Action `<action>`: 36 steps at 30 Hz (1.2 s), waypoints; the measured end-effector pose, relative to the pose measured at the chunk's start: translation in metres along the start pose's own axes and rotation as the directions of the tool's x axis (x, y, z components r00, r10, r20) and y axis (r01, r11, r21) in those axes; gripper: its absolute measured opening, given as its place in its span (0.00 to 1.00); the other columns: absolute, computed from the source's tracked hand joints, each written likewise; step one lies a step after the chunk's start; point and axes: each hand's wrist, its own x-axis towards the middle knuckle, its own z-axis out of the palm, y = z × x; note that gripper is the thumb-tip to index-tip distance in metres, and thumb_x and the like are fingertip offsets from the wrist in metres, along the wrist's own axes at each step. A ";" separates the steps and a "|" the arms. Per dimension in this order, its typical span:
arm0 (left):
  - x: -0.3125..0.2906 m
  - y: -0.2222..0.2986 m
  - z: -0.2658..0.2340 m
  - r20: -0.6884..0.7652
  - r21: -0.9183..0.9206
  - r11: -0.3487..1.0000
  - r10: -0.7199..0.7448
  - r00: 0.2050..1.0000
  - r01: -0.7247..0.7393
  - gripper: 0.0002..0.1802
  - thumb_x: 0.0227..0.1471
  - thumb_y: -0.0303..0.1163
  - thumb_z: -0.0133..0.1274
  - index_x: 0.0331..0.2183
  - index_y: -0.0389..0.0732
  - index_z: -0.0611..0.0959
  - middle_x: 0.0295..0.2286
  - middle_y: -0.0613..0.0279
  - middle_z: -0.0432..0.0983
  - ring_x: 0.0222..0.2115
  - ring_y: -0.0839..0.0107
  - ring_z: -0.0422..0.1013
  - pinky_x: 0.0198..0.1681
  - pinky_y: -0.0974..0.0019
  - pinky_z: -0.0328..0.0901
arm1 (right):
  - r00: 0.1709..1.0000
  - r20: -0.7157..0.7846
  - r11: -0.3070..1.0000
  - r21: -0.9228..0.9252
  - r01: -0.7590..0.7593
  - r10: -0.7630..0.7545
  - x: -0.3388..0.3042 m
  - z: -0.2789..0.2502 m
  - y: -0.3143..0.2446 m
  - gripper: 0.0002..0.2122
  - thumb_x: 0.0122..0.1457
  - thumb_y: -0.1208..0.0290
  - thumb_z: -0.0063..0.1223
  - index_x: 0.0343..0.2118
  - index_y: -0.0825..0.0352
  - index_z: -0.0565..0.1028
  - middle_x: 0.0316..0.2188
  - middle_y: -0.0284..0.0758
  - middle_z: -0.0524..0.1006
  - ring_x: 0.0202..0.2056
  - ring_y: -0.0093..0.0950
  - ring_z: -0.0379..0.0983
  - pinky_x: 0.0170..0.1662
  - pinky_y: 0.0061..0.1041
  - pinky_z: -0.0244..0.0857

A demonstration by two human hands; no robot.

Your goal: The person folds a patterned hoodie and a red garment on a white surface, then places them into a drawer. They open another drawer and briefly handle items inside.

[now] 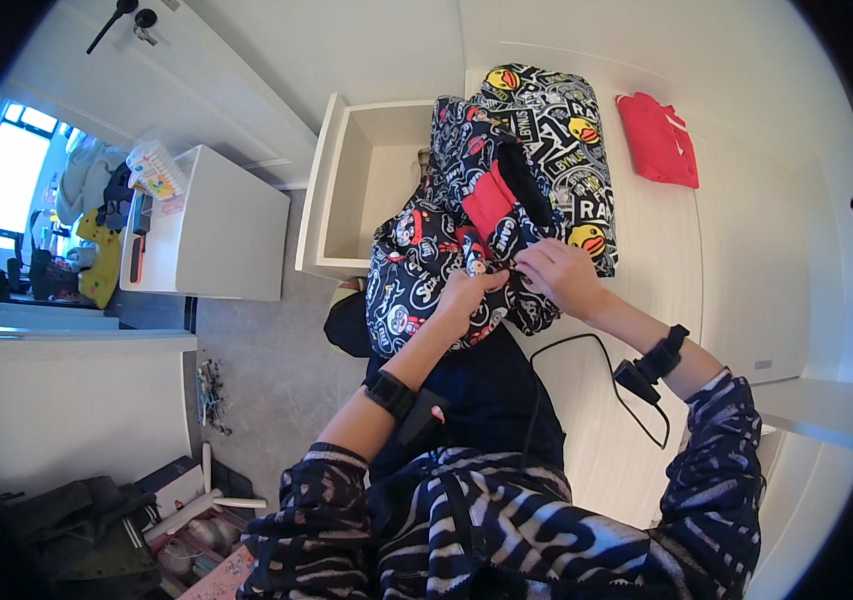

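Observation:
Across my lap lies a black printed garment [406,270], bunched up, with white lettering, red cartoon figures and a red-and-black band in its middle. My left hand [468,297] pinches the cloth near its lower middle. Just right of that, my right hand [561,278] has its fingertips closed on the same garment. Part of what the fingertips grip is hidden in the folds. Behind the garment, a folded black-and-white printed cloth [546,110] with yellow ducks rests on the pale surface.
An open drawer [331,190] juts out left of the garment. Red folded clothing [658,140] lies on the pale surface [646,240] at the right. A black cable [601,345] loops beside my right wrist. Farther left stands a white cabinet [236,230]; a box of items [186,540] sits lower left.

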 end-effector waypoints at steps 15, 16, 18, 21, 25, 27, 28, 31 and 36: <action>0.005 0.035 0.016 0.000 0.827 0.441 0.622 0.783 -0.350 0.23 0.33 0.34 0.64 0.33 0.32 0.76 0.28 0.43 0.75 0.31 0.50 0.73 0.36 0.57 0.67 | 0.629 0.358 0.509 0.378 -0.773 0.690 -0.007 0.036 -0.021 0.12 0.46 0.64 0.61 0.27 0.68 0.80 0.21 0.40 0.78 0.24 0.31 0.76 0.30 0.27 0.68; 0.008 0.039 0.015 0.040 0.860 0.421 0.508 0.861 -0.288 0.26 0.33 0.34 0.64 0.36 0.32 0.76 0.29 0.41 0.75 0.32 0.50 0.73 0.36 0.58 0.67 | 0.623 0.363 0.510 0.365 -0.779 0.693 -0.007 0.036 -0.021 0.12 0.46 0.64 0.61 0.28 0.69 0.79 0.22 0.40 0.78 0.24 0.31 0.76 0.30 0.27 0.68; 0.011 0.046 0.014 0.016 0.911 0.355 0.479 0.878 -0.210 0.30 0.34 0.27 0.62 0.43 0.36 0.72 0.33 0.43 0.72 0.36 0.45 0.70 0.38 0.55 0.66 | 0.603 0.397 0.493 0.349 -0.797 0.692 -0.006 0.034 -0.023 0.11 0.46 0.66 0.60 0.28 0.70 0.79 0.22 0.41 0.78 0.25 0.32 0.76 0.30 0.28 0.68; 0.010 0.054 0.013 0.050 0.940 0.216 0.679 0.732 -0.265 0.39 0.34 0.19 0.56 0.52 0.40 0.62 0.42 0.47 0.67 0.43 0.44 0.66 0.42 0.53 0.63 | 0.636 0.315 0.531 0.361 -0.766 0.704 -0.004 0.032 -0.025 0.11 0.46 0.67 0.59 0.29 0.70 0.79 0.22 0.41 0.78 0.25 0.32 0.76 0.30 0.28 0.68; 0.003 0.055 0.010 0.454 0.878 -0.263 0.722 0.522 -0.400 0.15 0.40 0.26 0.57 0.35 0.36 0.77 0.34 0.50 0.73 0.37 0.54 0.71 0.39 0.58 0.65 | 0.601 0.357 0.480 0.375 -0.793 0.715 -0.002 0.028 -0.028 0.11 0.46 0.68 0.59 0.29 0.70 0.79 0.22 0.41 0.78 0.25 0.32 0.76 0.31 0.28 0.68; 0.003 0.052 0.009 0.258 0.875 0.242 0.503 0.825 -0.420 0.08 0.42 0.29 0.57 0.27 0.35 0.80 0.26 0.52 0.76 0.30 0.57 0.74 0.33 0.61 0.67 | 0.617 0.338 0.501 0.373 -0.781 0.711 -0.001 0.027 -0.029 0.11 0.46 0.68 0.59 0.29 0.70 0.79 0.22 0.41 0.78 0.25 0.32 0.76 0.31 0.28 0.68; 0.005 0.051 0.008 0.227 0.882 0.258 0.503 0.834 -0.396 0.09 0.42 0.30 0.58 0.27 0.35 0.80 0.24 0.52 0.76 0.28 0.57 0.74 0.32 0.61 0.67 | 0.620 0.336 0.506 0.370 -0.780 0.710 -0.001 0.026 -0.030 0.11 0.46 0.68 0.58 0.29 0.70 0.79 0.22 0.41 0.78 0.25 0.32 0.76 0.31 0.28 0.68; 0.015 0.050 0.006 0.194 0.900 0.280 0.428 0.882 -0.334 0.13 0.38 0.35 0.62 0.24 0.35 0.81 0.20 0.52 0.76 0.24 0.58 0.74 0.29 0.62 0.67 | 0.631 0.329 0.508 0.390 -0.768 0.703 -0.002 0.026 -0.031 0.10 0.46 0.68 0.58 0.29 0.69 0.79 0.22 0.41 0.78 0.25 0.32 0.76 0.31 0.28 0.68; 0.039 0.063 0.001 0.341 0.905 0.179 0.233 0.911 -0.385 0.14 0.36 0.38 0.61 0.20 0.35 0.82 0.19 0.52 0.76 0.23 0.60 0.73 0.28 0.62 0.66 | 0.597 0.340 0.437 0.443 -0.783 0.727 -0.001 0.026 -0.028 0.10 0.46 0.67 0.59 0.27 0.69 0.79 0.20 0.40 0.78 0.23 0.31 0.76 0.30 0.28 0.67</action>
